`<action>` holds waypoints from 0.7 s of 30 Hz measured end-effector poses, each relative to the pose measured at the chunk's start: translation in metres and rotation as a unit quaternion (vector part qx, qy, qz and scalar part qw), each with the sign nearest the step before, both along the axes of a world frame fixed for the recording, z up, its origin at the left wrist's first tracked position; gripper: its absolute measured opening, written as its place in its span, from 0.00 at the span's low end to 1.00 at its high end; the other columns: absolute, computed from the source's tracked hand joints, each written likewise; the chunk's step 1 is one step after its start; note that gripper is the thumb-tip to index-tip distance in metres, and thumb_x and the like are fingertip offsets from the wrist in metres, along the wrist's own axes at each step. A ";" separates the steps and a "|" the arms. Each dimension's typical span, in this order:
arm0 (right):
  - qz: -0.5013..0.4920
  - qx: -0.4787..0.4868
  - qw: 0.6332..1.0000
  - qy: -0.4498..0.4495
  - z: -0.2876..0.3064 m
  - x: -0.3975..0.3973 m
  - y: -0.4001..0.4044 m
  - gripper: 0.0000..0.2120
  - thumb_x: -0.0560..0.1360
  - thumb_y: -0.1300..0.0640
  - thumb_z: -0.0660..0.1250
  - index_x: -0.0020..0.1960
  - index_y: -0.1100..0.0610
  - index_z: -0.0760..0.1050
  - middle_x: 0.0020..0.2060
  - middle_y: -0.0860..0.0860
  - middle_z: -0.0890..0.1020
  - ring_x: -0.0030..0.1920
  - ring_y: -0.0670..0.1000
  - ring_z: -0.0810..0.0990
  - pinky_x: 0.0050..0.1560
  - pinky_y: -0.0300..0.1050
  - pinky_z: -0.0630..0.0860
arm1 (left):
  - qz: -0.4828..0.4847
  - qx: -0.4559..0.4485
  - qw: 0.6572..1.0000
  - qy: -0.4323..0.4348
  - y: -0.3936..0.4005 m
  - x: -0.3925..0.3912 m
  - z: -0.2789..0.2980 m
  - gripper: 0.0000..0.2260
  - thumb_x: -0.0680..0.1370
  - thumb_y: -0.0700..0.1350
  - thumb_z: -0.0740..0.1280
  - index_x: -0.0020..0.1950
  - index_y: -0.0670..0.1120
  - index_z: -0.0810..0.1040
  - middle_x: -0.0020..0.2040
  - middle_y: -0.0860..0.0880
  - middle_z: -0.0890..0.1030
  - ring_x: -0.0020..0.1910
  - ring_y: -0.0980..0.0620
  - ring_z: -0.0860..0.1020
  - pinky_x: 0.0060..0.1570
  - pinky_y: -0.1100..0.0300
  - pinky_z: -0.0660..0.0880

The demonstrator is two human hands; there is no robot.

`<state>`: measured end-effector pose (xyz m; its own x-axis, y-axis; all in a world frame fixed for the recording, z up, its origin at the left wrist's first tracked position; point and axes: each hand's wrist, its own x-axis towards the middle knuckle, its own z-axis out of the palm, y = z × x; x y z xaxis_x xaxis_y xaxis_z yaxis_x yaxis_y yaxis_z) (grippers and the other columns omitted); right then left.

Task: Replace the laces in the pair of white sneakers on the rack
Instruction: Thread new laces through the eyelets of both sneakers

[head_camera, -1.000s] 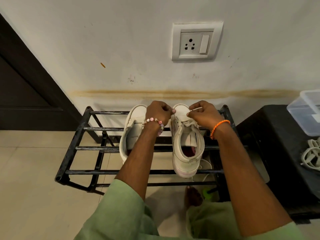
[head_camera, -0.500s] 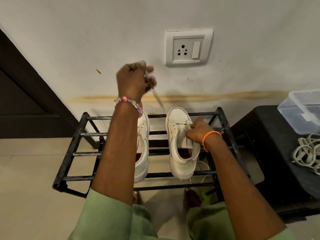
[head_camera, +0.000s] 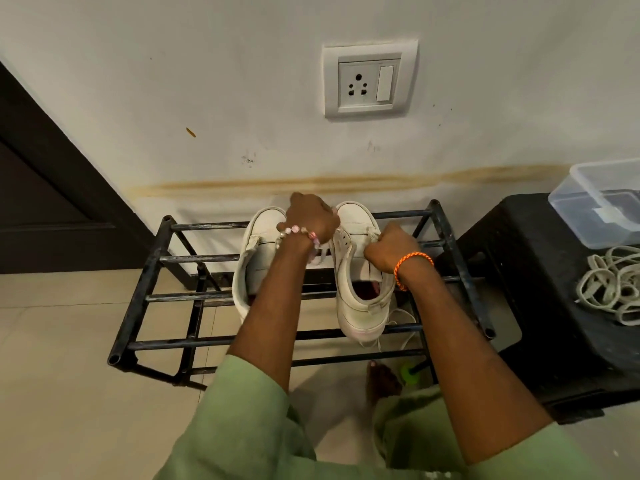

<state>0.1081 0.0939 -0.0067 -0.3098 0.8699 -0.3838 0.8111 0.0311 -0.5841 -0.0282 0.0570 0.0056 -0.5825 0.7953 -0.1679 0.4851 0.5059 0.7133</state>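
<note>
Sneakers [head_camera: 360, 271] on the rack [head_camera: 138, 299] — lace work on the right one.

Both shoes sit toes to the rack's back edge, by the wall. The left hand [head_camera: 311, 220] is curled by the toe, maybe on a lace — I cannot tell. The right hand [head_camera: 391, 247] pinches the lacing. Best to pull slowly, holding the shoe. Room is open above; the black stool [head_camera: 540, 306] crowds the right edge.
</note>
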 end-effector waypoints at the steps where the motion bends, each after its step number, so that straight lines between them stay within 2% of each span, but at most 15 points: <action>1: -0.001 0.000 1.000 -0.001 0.000 0.000 0.000 0.20 0.73 0.57 0.65 0.62 0.61 0.66 0.50 0.56 0.73 0.47 0.55 0.72 0.42 0.46 0.69 | -0.004 0.017 1.000 -0.022 0.001 -0.003 0.005 0.10 0.77 0.44 0.65 0.47 0.38 0.82 0.55 0.40 0.80 0.53 0.44 0.78 0.59 0.53 0.73; 3: -0.003 0.001 1.000 0.000 -0.001 -0.001 -0.001 0.20 0.73 0.56 0.65 0.62 0.61 0.66 0.52 0.57 0.74 0.47 0.55 0.72 0.43 0.46 0.70 | -0.004 0.034 0.998 -0.045 -0.001 -0.006 0.013 0.11 0.79 0.43 0.63 0.48 0.36 0.81 0.53 0.40 0.81 0.53 0.46 0.78 0.56 0.58 0.72; 5: -0.003 0.003 1.000 0.002 -0.001 -0.001 -0.001 0.20 0.73 0.57 0.65 0.62 0.61 0.66 0.52 0.57 0.74 0.47 0.55 0.72 0.42 0.46 0.70 | -0.005 0.041 0.997 -0.064 -0.002 -0.006 0.011 0.11 0.79 0.45 0.63 0.45 0.39 0.81 0.52 0.41 0.82 0.54 0.44 0.78 0.58 0.55 0.72; 7: -0.002 0.005 1.000 0.002 -0.001 0.000 -0.001 0.20 0.73 0.57 0.65 0.62 0.61 0.66 0.53 0.57 0.74 0.47 0.55 0.72 0.42 0.45 0.70 | -0.027 -0.018 0.999 -0.043 -0.005 0.002 0.003 0.16 0.78 0.50 0.65 0.34 0.43 0.77 0.46 0.39 0.82 0.51 0.40 0.79 0.58 0.50 0.73; 8: -0.002 0.006 1.000 0.000 -0.001 0.000 -0.002 0.20 0.73 0.57 0.65 0.62 0.61 0.66 0.54 0.58 0.75 0.48 0.56 0.72 0.43 0.45 0.69 | -0.044 -0.051 0.998 -0.014 -0.006 0.006 -0.003 0.17 0.77 0.52 0.66 0.32 0.44 0.75 0.45 0.39 0.82 0.50 0.39 0.79 0.57 0.48 0.73; 11: -0.004 0.013 1.000 -0.006 -0.001 0.000 -0.002 0.21 0.72 0.57 0.65 0.63 0.61 0.65 0.56 0.59 0.75 0.53 0.58 0.74 0.45 0.46 0.70 | -0.043 -0.068 0.996 0.026 -0.006 0.013 -0.011 0.09 0.76 0.48 0.68 0.44 0.42 0.79 0.50 0.41 0.81 0.53 0.41 0.78 0.57 0.45 0.73; 13: -0.005 0.014 1.000 -0.007 -0.002 -0.001 -0.002 0.21 0.73 0.57 0.65 0.63 0.61 0.65 0.56 0.60 0.75 0.54 0.59 0.75 0.45 0.46 0.71 | -0.028 -0.054 0.998 0.019 -0.002 0.009 -0.013 0.10 0.76 0.47 0.68 0.48 0.40 0.80 0.54 0.40 0.80 0.54 0.42 0.78 0.59 0.45 0.72; 15: -0.008 0.013 1.000 -0.004 -0.003 0.000 -0.002 0.21 0.73 0.56 0.65 0.63 0.61 0.65 0.56 0.59 0.75 0.53 0.59 0.75 0.45 0.46 0.71 | -0.016 -0.036 0.999 -0.025 0.001 0.005 -0.011 0.12 0.77 0.45 0.67 0.50 0.36 0.82 0.55 0.39 0.80 0.53 0.42 0.79 0.59 0.52 0.73; 17: -0.010 0.011 1.000 0.003 -0.004 0.002 -0.001 0.20 0.73 0.56 0.65 0.62 0.61 0.65 0.55 0.59 0.75 0.49 0.57 0.73 0.44 0.46 0.70 | -0.014 -0.004 0.996 -0.085 0.000 0.003 0.002 0.12 0.78 0.44 0.65 0.53 0.35 0.81 0.52 0.41 0.81 0.50 0.48 0.79 0.53 0.60 0.71; 19: -0.013 0.007 1.000 0.011 -0.004 0.002 0.000 0.19 0.74 0.56 0.65 0.62 0.61 0.65 0.54 0.58 0.76 0.47 0.55 0.72 0.42 0.45 0.69 | 0.001 0.065 0.985 -0.163 -0.003 0.001 0.023 0.09 0.79 0.43 0.65 0.51 0.39 0.80 0.48 0.42 0.78 0.42 0.54 0.75 0.48 0.62 0.68; 21: -0.016 0.006 1.000 0.012 -0.005 0.002 0.000 0.19 0.74 0.56 0.66 0.61 0.61 0.65 0.54 0.58 0.76 0.46 0.55 0.72 0.42 0.45 0.70 | 0.029 0.151 0.961 -0.230 -0.005 -0.003 0.047 0.07 0.78 0.43 0.66 0.49 0.40 0.81 0.49 0.43 0.79 0.45 0.54 0.75 0.49 0.62 0.68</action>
